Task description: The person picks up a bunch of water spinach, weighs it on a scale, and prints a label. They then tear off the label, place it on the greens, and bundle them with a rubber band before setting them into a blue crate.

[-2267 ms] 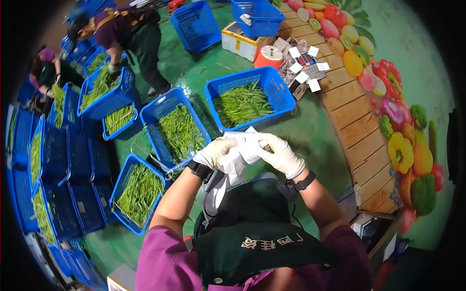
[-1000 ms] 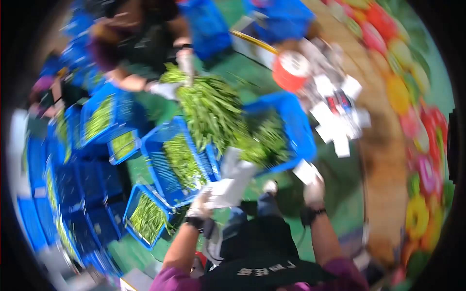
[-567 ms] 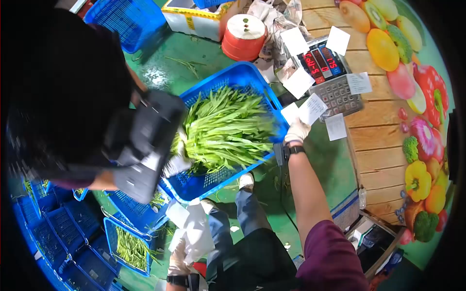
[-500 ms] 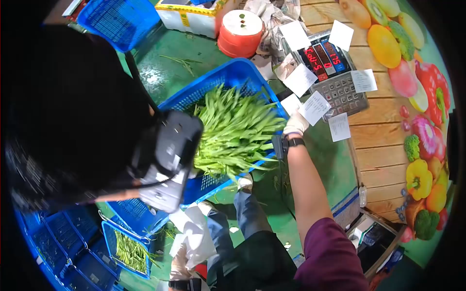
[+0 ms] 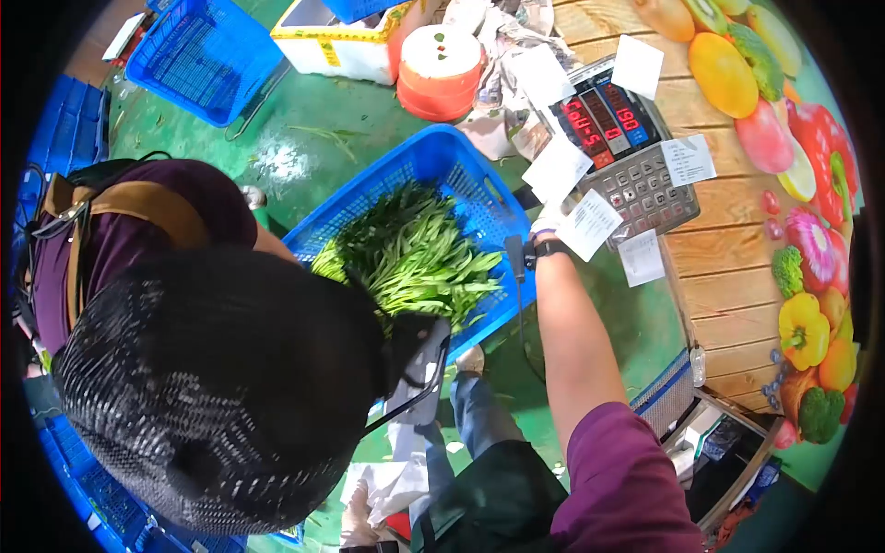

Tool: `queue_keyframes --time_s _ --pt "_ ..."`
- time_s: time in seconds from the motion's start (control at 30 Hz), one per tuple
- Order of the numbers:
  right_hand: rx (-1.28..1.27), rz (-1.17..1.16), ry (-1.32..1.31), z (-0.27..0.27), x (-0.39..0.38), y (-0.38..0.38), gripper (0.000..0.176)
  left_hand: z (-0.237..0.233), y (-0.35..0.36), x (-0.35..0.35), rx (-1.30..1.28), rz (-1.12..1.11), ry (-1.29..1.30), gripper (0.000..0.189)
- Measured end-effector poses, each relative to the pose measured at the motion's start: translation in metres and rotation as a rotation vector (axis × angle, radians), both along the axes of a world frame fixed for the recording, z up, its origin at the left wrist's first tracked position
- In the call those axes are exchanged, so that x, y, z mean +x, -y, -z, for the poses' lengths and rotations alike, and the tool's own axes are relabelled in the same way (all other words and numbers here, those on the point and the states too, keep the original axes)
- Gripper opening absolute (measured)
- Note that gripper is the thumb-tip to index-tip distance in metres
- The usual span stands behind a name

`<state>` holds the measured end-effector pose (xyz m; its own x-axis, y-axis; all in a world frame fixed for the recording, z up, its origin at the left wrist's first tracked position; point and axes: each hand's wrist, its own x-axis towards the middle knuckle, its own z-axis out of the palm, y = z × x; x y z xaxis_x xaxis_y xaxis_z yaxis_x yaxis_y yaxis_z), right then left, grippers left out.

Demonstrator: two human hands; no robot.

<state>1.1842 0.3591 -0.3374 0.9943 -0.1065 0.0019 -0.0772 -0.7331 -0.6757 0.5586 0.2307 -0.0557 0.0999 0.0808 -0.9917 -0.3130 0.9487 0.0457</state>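
My right hand (image 5: 546,220), in a white glove, is at the right rim of a blue basket (image 5: 312,226); its fingers are largely covered, and I cannot tell what they grip. A printed white slip (image 5: 591,224) overlaps that hand's edge. Long-leafed green vegetables (image 5: 429,267) lie in the basket, leaving its upper right part bare. At the bottom, my left hand (image 5: 358,521), also gloved, is closed on a crumpled white sheet (image 5: 392,484). A digital scale (image 5: 636,184) with red digits and a keypad stands right of the basket, with several paper slips around it.
A person in a black woven cap (image 5: 221,396) leans in from the left, a phone-like device (image 5: 419,369) in front of the cap. Behind are another blue basket (image 5: 207,60), a foam box (image 5: 341,46) and a red tub (image 5: 440,74). A drawer (image 5: 728,461) stands at lower right.
The person's head has moved down and left, uncovering their shoulder. The greens have settled lower in the basket, and the scale's digits have changed. My right hand has shifted slightly left and up.
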Motion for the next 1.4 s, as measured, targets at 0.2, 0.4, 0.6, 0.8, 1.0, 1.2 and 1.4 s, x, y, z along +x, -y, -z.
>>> queue_keyframes --time_s 0.2,0.4,0.6,0.8,1.0,1.2,1.4 --pt "0.011 -0.062 0.042 -0.012 0.001 0.001 0.054 -0.022 -0.009 0.035 0.073 -0.094 -0.156 0.047" --pt "0.141 -0.213 0.187 -0.053 -0.025 0.031 0.056 -0.024 0.012 0.017 0.064 -0.046 -0.185 0.048" --pt "0.244 -0.518 -0.468 -0.187 -0.173 0.165 0.055 -0.061 0.006 0.068 0.316 0.257 -0.152 0.05" --pt "0.486 -1.605 -0.698 -0.4 -0.264 0.223 0.072 -0.128 -0.004 0.144 0.933 1.232 0.413 0.044" --pt "0.619 -1.49 -0.876 -0.454 -0.274 0.327 0.047 -0.164 0.032 0.177 0.001 0.686 1.167 0.035" --pt "1.229 -0.796 -1.056 -0.514 -0.268 0.36 0.027 -0.223 0.05 0.158 0.299 0.906 0.985 0.045" --pt "1.211 -0.891 -0.948 -0.549 -0.272 0.315 0.036 -0.214 0.062 0.174 0.064 0.651 0.933 0.051"
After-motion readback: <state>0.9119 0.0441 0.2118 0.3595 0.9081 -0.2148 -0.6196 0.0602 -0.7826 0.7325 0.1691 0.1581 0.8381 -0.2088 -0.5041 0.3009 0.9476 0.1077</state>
